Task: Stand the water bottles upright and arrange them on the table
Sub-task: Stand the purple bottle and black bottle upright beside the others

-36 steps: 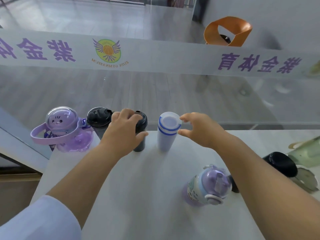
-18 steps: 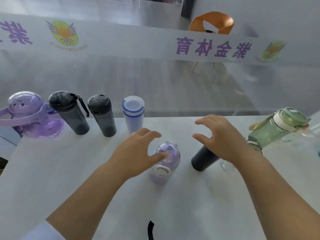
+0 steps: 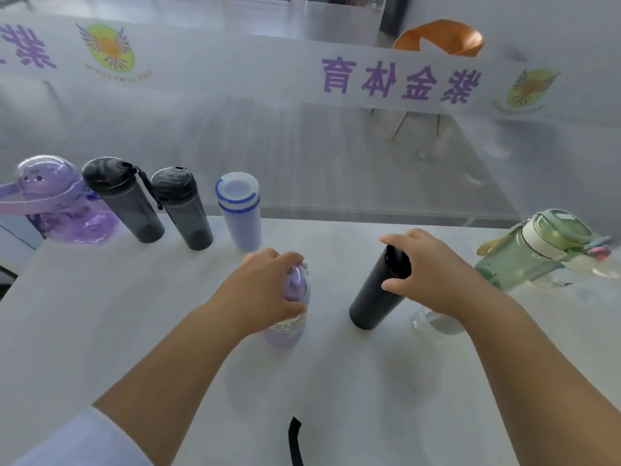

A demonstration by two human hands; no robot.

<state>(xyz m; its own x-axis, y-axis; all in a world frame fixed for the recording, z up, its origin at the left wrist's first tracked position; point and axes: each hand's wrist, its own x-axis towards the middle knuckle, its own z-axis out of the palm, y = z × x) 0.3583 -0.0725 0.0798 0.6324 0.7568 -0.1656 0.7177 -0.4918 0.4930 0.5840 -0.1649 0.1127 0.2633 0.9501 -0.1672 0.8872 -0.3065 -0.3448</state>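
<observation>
Along the far edge of the white table (image 3: 100, 331) stand a purple cartoon bottle (image 3: 57, 203), two dark grey bottles (image 3: 124, 200) (image 3: 183, 208) and a white bottle with blue rings (image 3: 240, 211), all upright. My left hand (image 3: 265, 290) grips the top of a small purple bottle (image 3: 290, 326) at mid-table. My right hand (image 3: 426, 270) holds the cap end of a black bottle (image 3: 373, 297), which leans to the right. A green bottle (image 3: 537, 250) lies tilted at the right edge.
A glass partition with purple lettering runs just behind the table. A clear lid or cup (image 3: 433, 322) lies under my right wrist. A black strap (image 3: 295, 438) pokes up from the near edge. An orange chair (image 3: 440, 38) stands beyond the glass.
Both hands left the back row and came to mid-table. My left hand closed on the small purple bottle; my right hand closed on the black bottle and tipped its cap end upward.
</observation>
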